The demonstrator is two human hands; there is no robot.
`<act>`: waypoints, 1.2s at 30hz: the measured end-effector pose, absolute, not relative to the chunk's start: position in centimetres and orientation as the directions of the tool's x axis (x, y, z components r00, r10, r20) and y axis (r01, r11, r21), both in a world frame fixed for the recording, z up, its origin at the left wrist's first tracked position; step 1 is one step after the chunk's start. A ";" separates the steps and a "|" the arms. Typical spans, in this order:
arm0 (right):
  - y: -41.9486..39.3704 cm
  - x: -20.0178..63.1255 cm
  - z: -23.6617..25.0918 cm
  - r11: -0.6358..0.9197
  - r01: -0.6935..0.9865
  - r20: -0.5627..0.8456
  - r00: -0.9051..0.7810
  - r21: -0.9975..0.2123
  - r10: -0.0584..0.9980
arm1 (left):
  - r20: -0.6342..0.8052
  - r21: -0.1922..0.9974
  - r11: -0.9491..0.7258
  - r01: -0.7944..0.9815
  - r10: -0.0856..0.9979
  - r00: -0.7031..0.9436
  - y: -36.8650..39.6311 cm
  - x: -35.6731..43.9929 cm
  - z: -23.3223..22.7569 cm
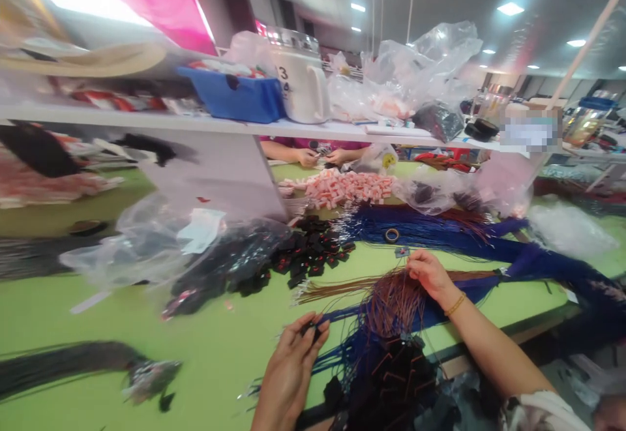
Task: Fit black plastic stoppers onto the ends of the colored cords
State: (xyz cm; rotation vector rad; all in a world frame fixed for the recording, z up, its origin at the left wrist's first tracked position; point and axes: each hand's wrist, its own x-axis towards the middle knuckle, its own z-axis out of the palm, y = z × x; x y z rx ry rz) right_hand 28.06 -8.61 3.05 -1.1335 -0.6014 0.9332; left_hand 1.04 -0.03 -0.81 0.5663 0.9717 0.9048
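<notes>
My left hand (293,359) is closed around a small black piece (311,332), low over the green table (210,379). My right hand (428,274), a gold bracelet on its wrist, pinches a thin cord (405,274) above a bundle of brown cords (394,300). Just beyond those fingertips is a small grey square with a red mark (402,252). Blue cords (342,353) lie between and under the hands. In front of my body sits a heap of black pieces with cords (396,379). A pile of similar black pieces (313,248) lies further back.
Behind the pile is a plastic bag of black pieces (220,268). A tape roll (391,235) rests on long blue cords (440,225). Pink and white pieces (347,186) lie below a shelf (342,131) holding a blue bin (239,95) and a white mug (303,85). Another person's hands (323,157) work opposite.
</notes>
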 end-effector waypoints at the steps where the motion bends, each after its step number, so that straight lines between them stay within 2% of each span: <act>1: -8.8 28.1 3.0 0.107 -0.288 -0.054 0.498 -0.952 0.866 | -0.456 0.758 0.524 -0.389 0.851 0.259 0.0 1.0 -0.9; 8: -6.2 28.3 4.0 0.052 -0.200 -0.071 0.563 -0.979 0.823 | -0.408 0.755 0.507 -0.416 0.860 0.307 -0.5 1.3 -1.2; 14: -3.6 28.4 2.6 0.058 -0.233 -0.088 0.569 -0.971 0.818 | -0.375 0.765 0.470 -0.440 0.881 0.288 -0.6 1.2 -1.4; 18: -3.1 28.8 0.3 0.010 -0.012 0.001 0.618 -1.000 0.786 | -0.363 0.786 0.459 -0.414 0.885 0.292 -0.6 1.0 -1.7; 20: -3.0 29.1 -0.1 0.026 0.007 0.024 0.644 -1.000 0.765 | -0.352 0.796 0.443 -0.412 0.893 0.280 -0.6 1.1 -1.7; 23: -3.0 29.3 0.4 0.068 -0.090 -0.009 0.663 -0.994 0.749 | -0.349 0.803 0.431 -0.413 0.900 0.262 -0.6 1.3 -1.7; 30: -3.7 28.4 2.1 0.112 -0.311 -0.097 0.584 -0.944 0.806 | -0.363 0.789 0.460 -0.407 0.884 0.295 -0.3 1.1 -1.5; 36: -4.0 27.6 2.8 0.113 -0.346 -0.124 0.594 -0.931 0.794 | -0.377 0.793 0.476 -0.380 0.873 0.307 -0.4 1.0 -1.3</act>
